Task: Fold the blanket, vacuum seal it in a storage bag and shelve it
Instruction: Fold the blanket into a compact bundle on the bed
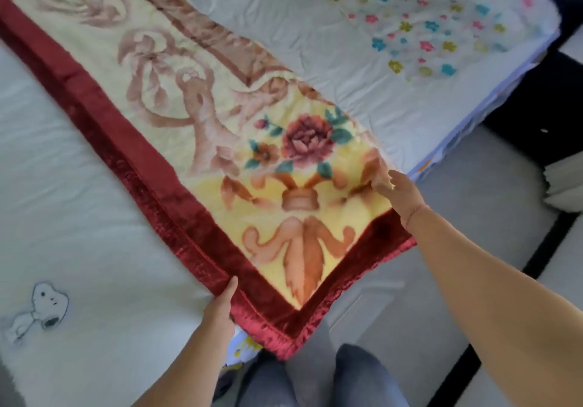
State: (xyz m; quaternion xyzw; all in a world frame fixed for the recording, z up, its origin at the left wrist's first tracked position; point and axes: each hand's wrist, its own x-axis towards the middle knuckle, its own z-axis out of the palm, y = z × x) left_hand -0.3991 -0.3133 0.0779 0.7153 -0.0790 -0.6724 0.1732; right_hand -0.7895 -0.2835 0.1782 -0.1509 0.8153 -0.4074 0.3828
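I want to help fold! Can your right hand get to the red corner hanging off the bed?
Probably yes. The right hand touches the blanket at its side edge, and the red corner hangs uncovered nearby, with nothing lying between them.

Pretty bright soft daylight overall, whites on the bed (pixel 315 28) a bit blown out, whole picture slightly soft, wide-angle bending near edges.

The blanket (pixel 220 141) is lying slantwise across the bed (pixel 79 217), its near corner hanging over the bed's edge toward you. Your left grip (pixel 220 305) is holding its left edge by that corner; your right grip (pixel 400 192) is touching its right edge. 1 more cover (pixel 426 18) is lying on the bed, behind and right.
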